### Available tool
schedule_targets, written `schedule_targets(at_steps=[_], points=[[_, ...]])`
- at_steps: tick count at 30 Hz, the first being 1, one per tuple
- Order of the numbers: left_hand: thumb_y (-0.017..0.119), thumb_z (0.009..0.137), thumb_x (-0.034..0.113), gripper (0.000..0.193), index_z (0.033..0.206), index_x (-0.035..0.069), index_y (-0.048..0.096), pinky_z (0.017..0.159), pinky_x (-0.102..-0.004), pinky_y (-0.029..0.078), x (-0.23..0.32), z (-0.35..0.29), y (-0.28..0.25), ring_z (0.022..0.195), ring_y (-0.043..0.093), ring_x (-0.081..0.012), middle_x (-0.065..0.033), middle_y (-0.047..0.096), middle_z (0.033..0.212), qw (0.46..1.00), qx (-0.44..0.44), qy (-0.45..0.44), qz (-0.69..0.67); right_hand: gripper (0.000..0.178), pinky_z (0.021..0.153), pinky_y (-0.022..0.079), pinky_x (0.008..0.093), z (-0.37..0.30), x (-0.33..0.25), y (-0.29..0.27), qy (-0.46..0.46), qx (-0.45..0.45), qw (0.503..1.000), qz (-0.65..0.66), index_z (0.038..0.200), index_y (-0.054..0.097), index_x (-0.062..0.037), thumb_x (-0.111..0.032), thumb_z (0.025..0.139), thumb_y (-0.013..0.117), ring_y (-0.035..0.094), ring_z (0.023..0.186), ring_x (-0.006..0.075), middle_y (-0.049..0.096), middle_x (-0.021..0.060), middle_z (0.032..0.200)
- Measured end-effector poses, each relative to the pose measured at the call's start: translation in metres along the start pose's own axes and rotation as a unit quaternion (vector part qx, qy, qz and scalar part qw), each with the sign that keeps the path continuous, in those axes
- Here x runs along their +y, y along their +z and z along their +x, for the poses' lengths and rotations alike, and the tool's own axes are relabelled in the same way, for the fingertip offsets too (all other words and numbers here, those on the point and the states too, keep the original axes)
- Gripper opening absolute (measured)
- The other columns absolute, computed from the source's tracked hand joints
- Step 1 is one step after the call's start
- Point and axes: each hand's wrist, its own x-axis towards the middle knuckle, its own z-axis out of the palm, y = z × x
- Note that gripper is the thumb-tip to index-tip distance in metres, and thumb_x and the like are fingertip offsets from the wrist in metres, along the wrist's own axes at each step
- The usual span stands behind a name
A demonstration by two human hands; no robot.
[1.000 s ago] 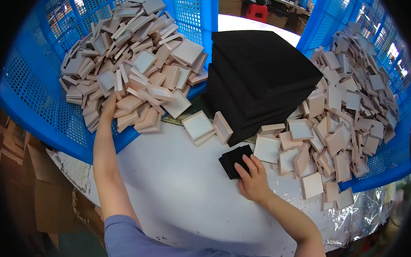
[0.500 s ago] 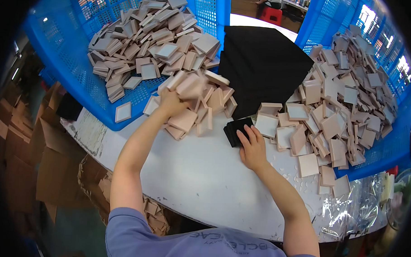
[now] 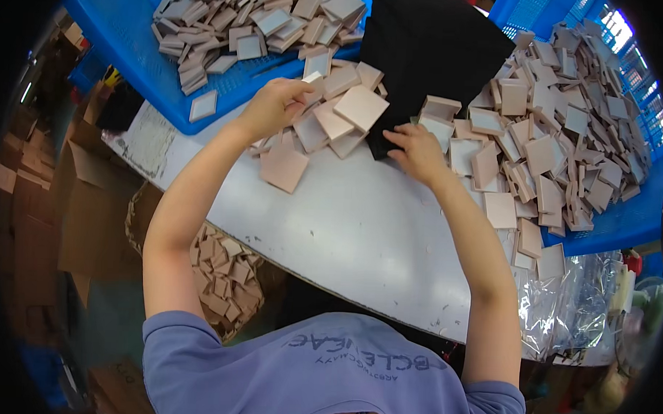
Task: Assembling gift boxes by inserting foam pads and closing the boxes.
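Note:
My left hand (image 3: 272, 108) is closed at the edge of a loose pile of shallow, square, pale-pink box pieces (image 3: 360, 108). A pale box piece (image 3: 314, 79) shows at its fingertips, apparently pinched there. One box piece (image 3: 283, 169) lies just below that hand, on the near side of the pile. My right hand (image 3: 419, 153) has its fingers apart, their tips at a small black stack (image 3: 380, 145), partly hidden by the hand. This stack is beside the foot of a large black block of stacked sheets or cloth (image 3: 432, 50).
A blue perforated basket (image 3: 160, 102), tipped open, spills box pieces at the left; another blue basket (image 3: 630, 236) does so at the right. The white table (image 3: 324, 221) curves toward me. Clear plastic film (image 3: 572, 310) lies at its right end. A carton (image 3: 226, 284) of pieces stands below.
My left hand has lifted from the pile, and several pieces now lie rearranged. My right hand has moved the small black stack against the large black block. The view has tilted down.

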Motion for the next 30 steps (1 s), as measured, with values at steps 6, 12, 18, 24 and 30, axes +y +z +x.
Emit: schedule_targets(at_steps=[6,12,18,24,30], points=[[0.06,0.07,0.007,0.041,0.111,0.013,0.059,0.077,-0.0391,0.047,0.068,-0.098,0.085,0.085,0.057,-0.0281,-0.0095,0.058,0.11,0.901,0.009,0.402,0.16,0.023,0.086,0.046,0.0369,-0.011,0.025,0.017,0.032,0.046,0.993,0.108,0.1,0.068,-0.0122,-0.019,0.078,0.064,0.057,0.099,0.0255,0.063,0.0054,0.103],[0.061,0.073,0.015,0.046,0.119,0.012,0.053,0.091,-0.0418,0.04,0.086,-0.172,0.145,0.109,0.05,-0.031,-0.015,0.048,0.127,0.922,-0.092,0.352,0.13,0.014,0.071,0.045,0.0362,-0.029,-0.019,-0.014,0.11,0.344,0.91,0.204,0.09,0.067,-0.0066,-0.007,0.076,0.064,0.058,0.078,0.0271,0.062,0.008,0.083],[0.074,0.066,0.029,0.053,0.108,0.007,0.051,0.102,-0.0504,0.021,0.086,-0.163,0.157,0.129,0.032,-0.0369,-0.0238,0.032,0.139,0.994,-0.087,0.042,0.046,0.019,0.062,0.037,0.033,-0.114,-0.083,0.007,-0.072,0.191,0.976,0.073,0.083,0.067,-0.0096,-0.007,0.064,0.067,0.051,0.067,0.0197,0.054,0.0017,0.073],[0.079,0.056,0.027,0.07,0.112,0.001,0.048,0.093,-0.0431,0.032,0.094,-0.147,0.177,0.11,0.044,-0.0335,-0.0193,0.046,0.118,0.999,-0.014,0.035,-0.032,0.014,0.059,0.039,0.0313,-0.144,-0.102,0.0,-0.051,0.041,0.995,0.074,0.075,0.064,-0.008,-0.003,0.062,0.064,0.053,0.067,0.0179,0.053,0.0017,0.069],[0.081,0.054,0.032,0.095,0.132,0.0,0.037,0.087,-0.0412,0.035,0.1,-0.149,0.182,0.099,0.044,-0.0321,-0.0152,0.044,0.104,1.0,-0.006,0.027,0.008,0.017,0.067,0.047,0.0312,-0.15,-0.1,0.001,-0.006,-0.051,0.965,0.259,0.082,0.065,-0.0061,-0.003,0.066,0.066,0.06,0.076,0.0205,0.062,0.0047,0.081]])
